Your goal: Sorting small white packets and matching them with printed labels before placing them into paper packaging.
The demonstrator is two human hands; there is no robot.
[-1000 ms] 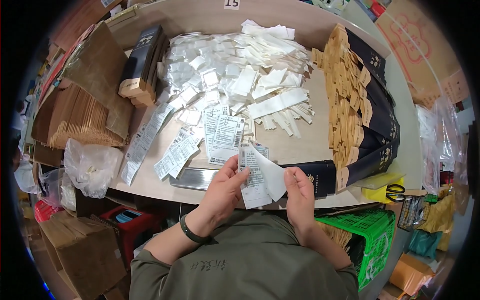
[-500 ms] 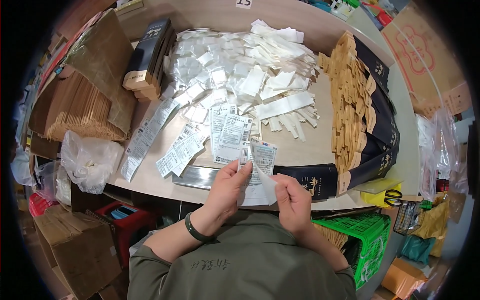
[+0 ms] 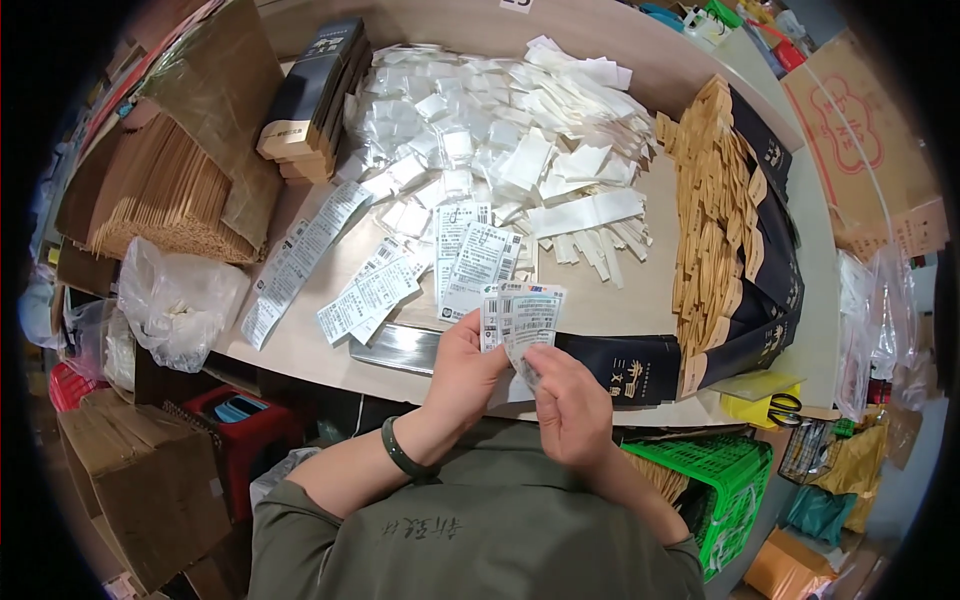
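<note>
Close to my body, at the table's front edge, I hold a few printed paper labels (image 3: 531, 312). Their left side is pinched by my left hand (image 3: 462, 368), which wears a dark green bangle. My right hand (image 3: 574, 408) is closed on their lower right part, thumb on top. My fingers hide the lower ends of the labels. Just beyond them lie more printed labels (image 3: 482, 270) on the table, and a pair of labels (image 3: 370, 295) sits further left. A long label strip (image 3: 305, 260) slants beside those. Left of my left hand is a shiny metal bar (image 3: 398, 350).
White packets (image 3: 450, 110) and white paper strips (image 3: 590, 150) heap mid-table. Dark packages with brown ends (image 3: 710, 200) line the right side; more dark boxes (image 3: 318, 80) stack at left by a carton of brown sheets (image 3: 170, 190). Scissors (image 3: 785, 408) and a green crate (image 3: 725, 490) are right.
My right hand has moved left and inward; the label it was peeling back now lies flatter against the others. The view has shifted slightly.
</note>
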